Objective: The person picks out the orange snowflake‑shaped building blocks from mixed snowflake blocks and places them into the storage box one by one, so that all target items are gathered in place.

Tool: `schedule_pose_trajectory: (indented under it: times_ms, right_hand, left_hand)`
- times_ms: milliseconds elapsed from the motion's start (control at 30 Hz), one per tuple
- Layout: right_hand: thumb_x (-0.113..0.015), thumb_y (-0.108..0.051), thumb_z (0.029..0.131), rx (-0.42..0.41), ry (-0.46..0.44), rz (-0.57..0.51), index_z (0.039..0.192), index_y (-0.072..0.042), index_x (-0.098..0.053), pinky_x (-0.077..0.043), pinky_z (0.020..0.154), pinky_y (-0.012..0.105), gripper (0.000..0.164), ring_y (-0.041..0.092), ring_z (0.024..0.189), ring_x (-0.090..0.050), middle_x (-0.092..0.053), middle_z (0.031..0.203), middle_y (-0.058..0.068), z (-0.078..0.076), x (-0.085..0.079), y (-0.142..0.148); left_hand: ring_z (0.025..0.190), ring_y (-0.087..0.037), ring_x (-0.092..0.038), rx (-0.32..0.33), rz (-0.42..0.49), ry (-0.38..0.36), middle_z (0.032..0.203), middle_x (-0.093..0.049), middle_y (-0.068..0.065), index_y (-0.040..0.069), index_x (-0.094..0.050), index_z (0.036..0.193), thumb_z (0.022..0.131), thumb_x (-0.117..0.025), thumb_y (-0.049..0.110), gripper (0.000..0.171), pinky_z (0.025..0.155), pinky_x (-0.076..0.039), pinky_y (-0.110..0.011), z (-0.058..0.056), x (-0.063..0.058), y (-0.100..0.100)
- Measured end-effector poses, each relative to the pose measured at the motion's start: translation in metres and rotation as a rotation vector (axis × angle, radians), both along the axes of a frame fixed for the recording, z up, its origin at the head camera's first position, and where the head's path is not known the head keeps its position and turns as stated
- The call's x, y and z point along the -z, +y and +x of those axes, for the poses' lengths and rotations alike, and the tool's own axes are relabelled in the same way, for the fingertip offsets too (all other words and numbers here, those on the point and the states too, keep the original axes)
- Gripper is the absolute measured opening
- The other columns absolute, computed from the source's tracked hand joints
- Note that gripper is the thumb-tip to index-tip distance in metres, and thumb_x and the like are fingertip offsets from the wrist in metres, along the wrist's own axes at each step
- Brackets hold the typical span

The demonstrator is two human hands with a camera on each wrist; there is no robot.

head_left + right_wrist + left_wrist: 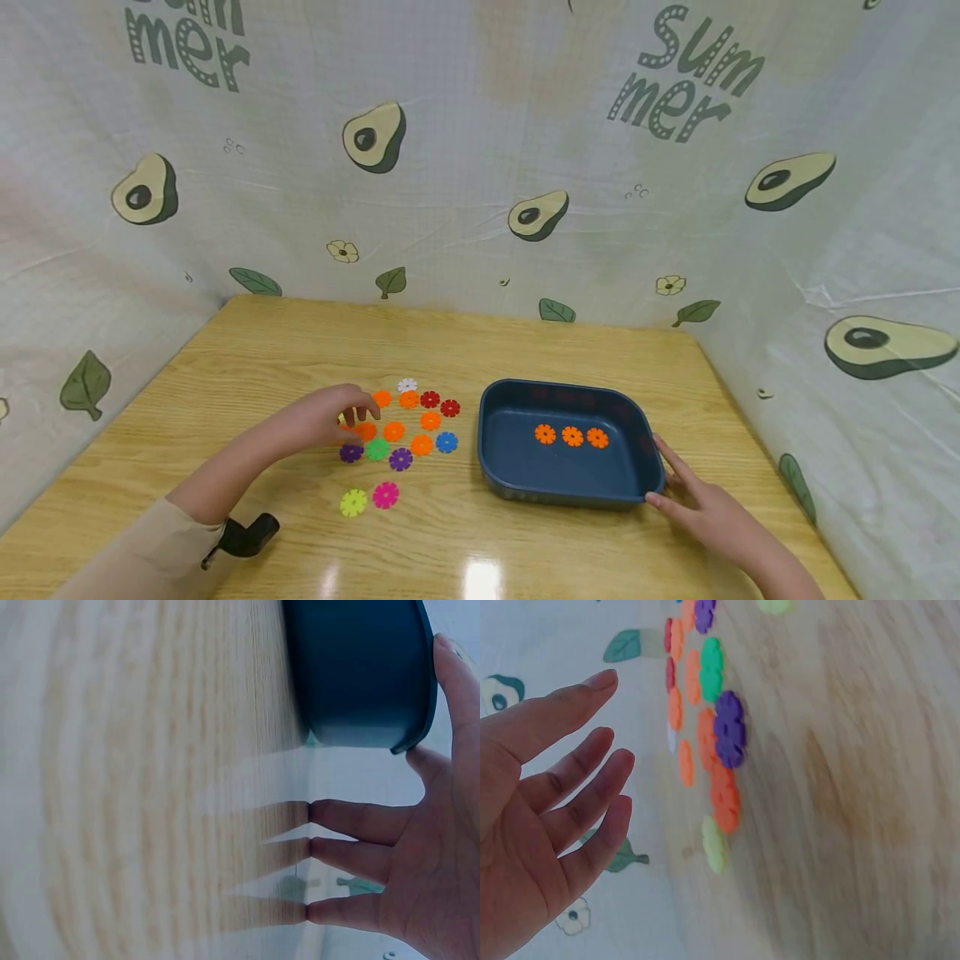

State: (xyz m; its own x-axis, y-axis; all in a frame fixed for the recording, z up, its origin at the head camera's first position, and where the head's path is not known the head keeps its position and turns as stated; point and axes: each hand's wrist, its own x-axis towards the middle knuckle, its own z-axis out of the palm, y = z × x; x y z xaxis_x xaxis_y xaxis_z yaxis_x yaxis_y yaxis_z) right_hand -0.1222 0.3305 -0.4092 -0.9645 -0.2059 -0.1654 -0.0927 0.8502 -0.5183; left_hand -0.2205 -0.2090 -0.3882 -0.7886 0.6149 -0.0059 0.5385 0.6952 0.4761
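My left hand hovers over the left side of a spread of flower-shaped plastic discs, its fingers loosely bent and holding nothing. Below it in the left wrist view lie orange discs, a purple disc, a green disc and a yellow-green disc. At the right, a dark blue tray holds three orange discs in a row. My right hand touches the tray's near right corner with thumb and index finger; its other fingers reach straight down to the tabletop in the right wrist view.
Red discs, a white disc and a blue disc lie between the left hand and the tray. Nearer the front are a pink disc and another yellow-green disc. A printed cloth surrounds the wooden table.
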Motion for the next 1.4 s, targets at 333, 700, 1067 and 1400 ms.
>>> schedule_pose_trajectory:
  times_ms: [333,700,1067,1400]
  right_hand:
    - [-0.060,-0.043,0.096,0.004,0.001,-0.006,0.158,-0.025,-0.006,-0.035,0.091,0.070,0.084,0.056,0.119,-0.046,-0.059,0.125,0.027,0.000,0.002,0.001]
    - [-0.060,-0.043,0.096,0.007,-0.004,-0.007,0.158,-0.025,-0.006,-0.036,0.090,0.069,0.084,0.056,0.118,-0.048,-0.060,0.124,0.027,0.000,0.004,0.002]
    - [-0.060,-0.043,0.096,-0.002,0.024,-0.007,0.158,-0.024,-0.008,-0.036,0.091,0.069,0.084,0.055,0.117,-0.049,-0.061,0.124,0.026,0.000,0.003,0.000]
    - [-0.060,-0.042,0.096,-0.001,0.023,-0.013,0.158,-0.025,-0.008,-0.036,0.091,0.069,0.083,0.055,0.117,-0.049,-0.060,0.123,0.027,0.000,0.002,0.000]
  left_hand:
    - [0.078,-0.014,-0.057,-0.094,-0.043,-0.032,0.094,-0.062,0.001,0.012,-0.069,0.101,0.077,-0.081,0.005,0.028,0.070,-0.051,-0.030,-0.003,0.018,-0.024]
    - [0.070,-0.012,-0.047,-0.107,-0.085,-0.068,0.084,-0.054,0.004,0.013,-0.069,0.102,0.078,-0.083,0.014,0.028,0.064,-0.046,-0.029,-0.007,0.027,-0.034]
    - [0.070,-0.012,-0.047,-0.099,-0.093,-0.065,0.080,-0.053,0.005,0.015,-0.067,0.098,0.078,-0.082,0.012,0.025,0.065,-0.045,-0.029,-0.012,0.033,-0.036]
    - [0.072,-0.013,-0.047,-0.089,-0.072,-0.101,0.080,-0.052,0.005,0.015,-0.066,0.096,0.078,-0.082,0.011,0.025,0.065,-0.045,-0.029,-0.018,0.035,-0.037]
